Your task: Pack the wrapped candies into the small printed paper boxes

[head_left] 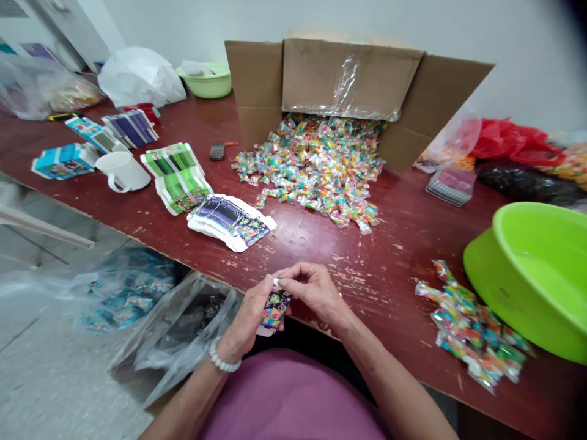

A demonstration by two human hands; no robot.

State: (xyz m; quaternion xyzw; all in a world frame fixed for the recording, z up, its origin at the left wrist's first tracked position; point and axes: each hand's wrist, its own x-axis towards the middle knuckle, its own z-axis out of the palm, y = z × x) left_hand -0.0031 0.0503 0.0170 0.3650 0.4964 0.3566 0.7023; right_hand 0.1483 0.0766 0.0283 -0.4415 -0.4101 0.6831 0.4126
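Observation:
My left hand [247, 313] is wrapped round a small printed carton [275, 308], dark purple with colourful candy pictures, near the table's front edge. At its upper end, the fingers of my right hand [321, 292] pinch a white flap. Another white flap shows at the lower end. Whether anything is inside the carton is hidden. Beyond my hands lies a fanned stack of flat purple cartons [224, 215], with a stack of flat green cartons [177, 177] to its left. A large heap of wrapped candies [321, 168] spills from a cardboard box [348, 79].
On the right, a green basin [499, 269] stands by a smaller candy pile [474, 330]. A white mug [123, 171] and blue cartons [64, 161] are at the left. Below the table's edge, a plastic-lined box [183, 330] sits near bagged blue packets [132, 299].

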